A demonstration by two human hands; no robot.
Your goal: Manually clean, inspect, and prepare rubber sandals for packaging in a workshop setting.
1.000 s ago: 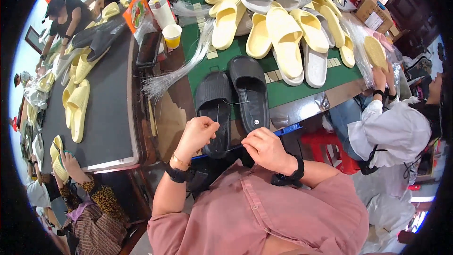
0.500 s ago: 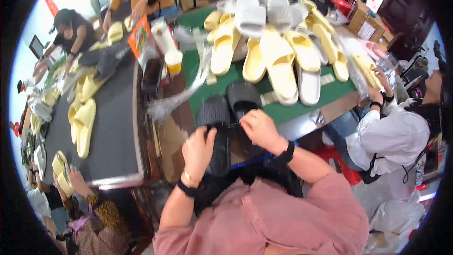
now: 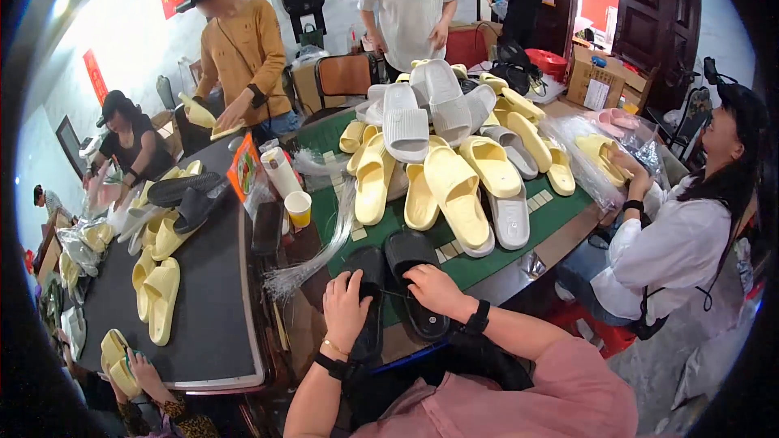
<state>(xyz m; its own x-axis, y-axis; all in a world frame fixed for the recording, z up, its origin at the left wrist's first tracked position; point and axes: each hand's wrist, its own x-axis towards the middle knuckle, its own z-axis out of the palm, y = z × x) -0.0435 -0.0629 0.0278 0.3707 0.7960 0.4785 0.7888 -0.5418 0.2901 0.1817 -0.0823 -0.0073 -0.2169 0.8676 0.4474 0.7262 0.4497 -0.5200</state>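
Note:
Two black slippers lie side by side at the near edge of the green-topped table [image 3: 560,215], toes pointing away from me. My left hand [image 3: 346,306] is closed over the upper part of the left black slipper [image 3: 371,334], fingers bent at its strap. My right hand [image 3: 438,289] has its fingertips bent at the strap opening of the right black slipper [image 3: 428,323]. A thin strand seems to run between my hands across both slippers; its ends are hidden by my fingers. Just beyond lies a heap of yellow slippers [image 3: 456,195] and grey slippers [image 3: 406,123].
Left of the slippers lies a bundle of clear plastic strands [image 3: 312,266]. Behind it are a yellow-white paper cup [image 3: 299,209], a white bottle [image 3: 280,170] and an orange packet [image 3: 245,166]. A dark table [image 3: 215,308] holds more slippers. Co-workers handle yellow slippers on both sides.
My view has tilted up, so the room appears lower in the picture. My hands stay at the black slippers, and the right slipper's heel now shows below my right hand.

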